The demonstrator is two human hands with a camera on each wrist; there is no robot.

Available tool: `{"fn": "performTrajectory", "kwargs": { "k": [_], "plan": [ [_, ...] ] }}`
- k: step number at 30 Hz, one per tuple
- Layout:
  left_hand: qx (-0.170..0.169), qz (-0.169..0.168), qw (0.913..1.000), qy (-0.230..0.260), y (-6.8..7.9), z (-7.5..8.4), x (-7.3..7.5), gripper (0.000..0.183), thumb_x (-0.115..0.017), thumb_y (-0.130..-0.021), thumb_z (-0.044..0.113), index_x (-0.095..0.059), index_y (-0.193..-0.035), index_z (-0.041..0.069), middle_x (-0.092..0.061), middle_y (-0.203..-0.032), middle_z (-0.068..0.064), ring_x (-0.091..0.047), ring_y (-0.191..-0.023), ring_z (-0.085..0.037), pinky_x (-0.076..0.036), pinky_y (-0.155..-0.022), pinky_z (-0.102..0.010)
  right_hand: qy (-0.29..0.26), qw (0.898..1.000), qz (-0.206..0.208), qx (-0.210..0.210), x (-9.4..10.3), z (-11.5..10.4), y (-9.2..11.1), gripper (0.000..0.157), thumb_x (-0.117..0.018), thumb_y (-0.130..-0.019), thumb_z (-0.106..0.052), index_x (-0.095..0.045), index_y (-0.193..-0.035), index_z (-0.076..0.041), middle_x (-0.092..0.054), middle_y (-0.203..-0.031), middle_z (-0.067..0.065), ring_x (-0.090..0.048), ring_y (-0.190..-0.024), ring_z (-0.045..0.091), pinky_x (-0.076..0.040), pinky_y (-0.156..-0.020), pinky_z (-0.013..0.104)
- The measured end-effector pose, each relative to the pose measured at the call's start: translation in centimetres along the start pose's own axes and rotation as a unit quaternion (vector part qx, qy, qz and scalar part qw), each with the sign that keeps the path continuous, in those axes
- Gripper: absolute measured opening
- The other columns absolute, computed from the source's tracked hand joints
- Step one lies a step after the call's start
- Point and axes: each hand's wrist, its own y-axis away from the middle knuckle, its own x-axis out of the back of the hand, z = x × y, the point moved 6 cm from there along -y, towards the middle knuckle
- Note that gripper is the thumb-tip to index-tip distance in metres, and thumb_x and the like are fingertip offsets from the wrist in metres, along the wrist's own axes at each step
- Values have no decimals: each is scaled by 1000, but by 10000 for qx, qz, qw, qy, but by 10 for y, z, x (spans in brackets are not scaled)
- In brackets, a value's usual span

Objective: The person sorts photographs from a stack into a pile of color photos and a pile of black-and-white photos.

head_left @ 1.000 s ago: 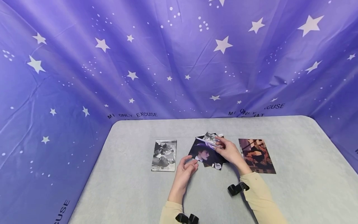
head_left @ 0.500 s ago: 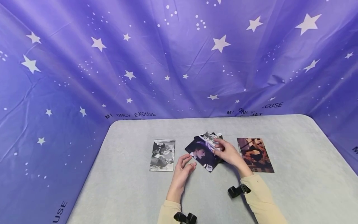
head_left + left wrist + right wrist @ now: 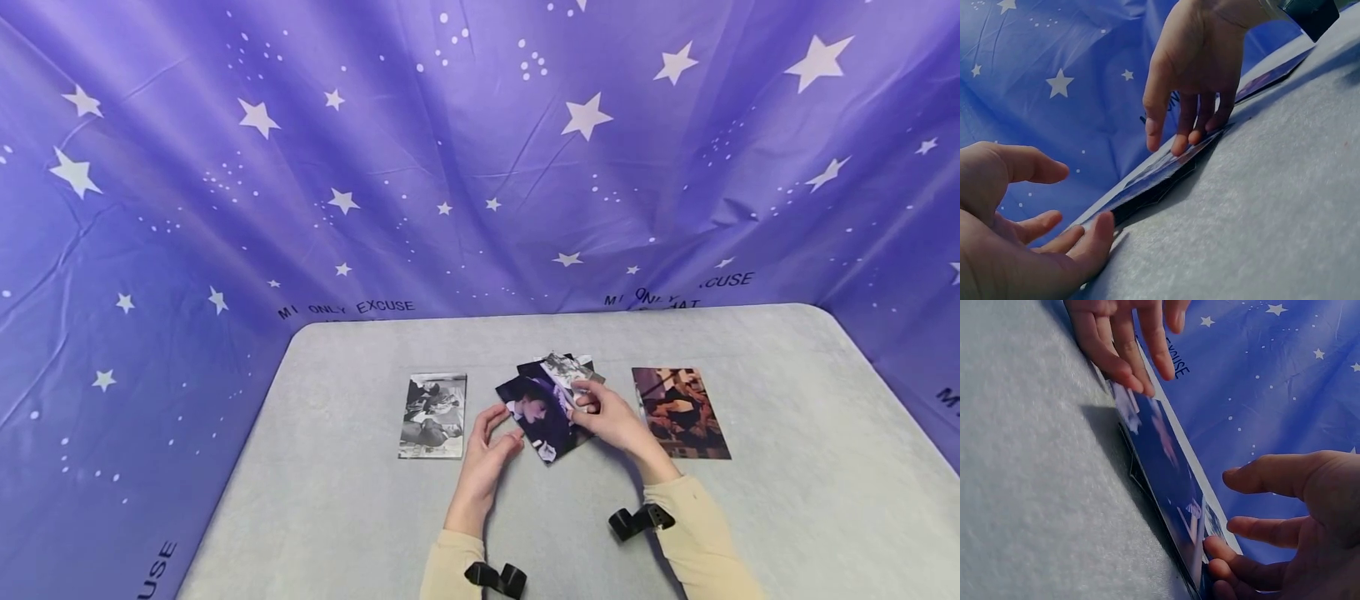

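I rest the left hand (image 3: 486, 457) and right hand (image 3: 617, 419), each grip spread, against fanned photos (image 3: 542, 410) toward the counter (image 3: 330, 517)'s far edge, apparently to stop them sliding.

Extends left forearm (image 3: 448, 571) and right forearm (image 3: 699, 527) up from the lower edge of the head view, both sleeved in pale beige to a little short of the hands, angling them to converge in front of the body. Holds left hand (image 3: 482, 458) low with palm inward and fingers (image 3: 1038, 165) spread apart and only lightly bent. Holds right hand (image 3: 617, 420) opposite, back uppermost in the head view, pointing fingers (image 3: 1186, 122) downward and nearly straight in the left wrist view, leaving a gap between the two sets of fingertips.
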Motion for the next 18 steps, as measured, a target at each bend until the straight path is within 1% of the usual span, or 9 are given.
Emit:
{"fn": "performTrajectory", "kwargs": {
  "k": [3, 10, 14, 18],
  "plan": [
    [-160, 32, 9999, -17, -1, 1, -1, 60, -57, -78, -14, -38, -135, -9, -39, -139, -26, -61, -95, -21, -49, -81, -24, -123, 9999, 13, -86, -3, 0, 3, 50, -68, -82, -2, -49, -127, 12, -61, -94, 16, -54, -78, 17, -43, -59, 23],
    [-278, 200, 9994, 90, -6, -2, -4, 62, -54, -74, -22, -43, -133, -6, -37, -135, -22, -58, -86, -18, -49, -74, -22, -135, 9998, 39, -156, -11, -3, 11, 48, -68, -81, -1, -51, -124, 12, -64, -92, 15, -55, -75, 16, -43, -58, 23],
    [-275, 198, 9994, 100, -6, -4, -6, 62, -52, -74, -25, -44, -132, -6, -39, -128, -20, -57, -82, -16, -49, -72, -22, -301, 9994, -19, -160, -12, -5, 13, 50, -68, -82, -1, -49, -126, 13, -64, -92, 15, -55, -74, 14, -44, -57, 23],
    [-305, 113, 9995, 16, -5, -2, -4, 64, -51, -74, -24, -43, -135, -6, -43, -123, -22, -58, -83, -16, -51, -74, -25, -496, 9986, -92, -150, -10, -4, 14, 52, -67, -83, -1, -47, -128, 13, -62, -94, 16, -54, -74, 13, -44, -57, 23]
  ]
}}
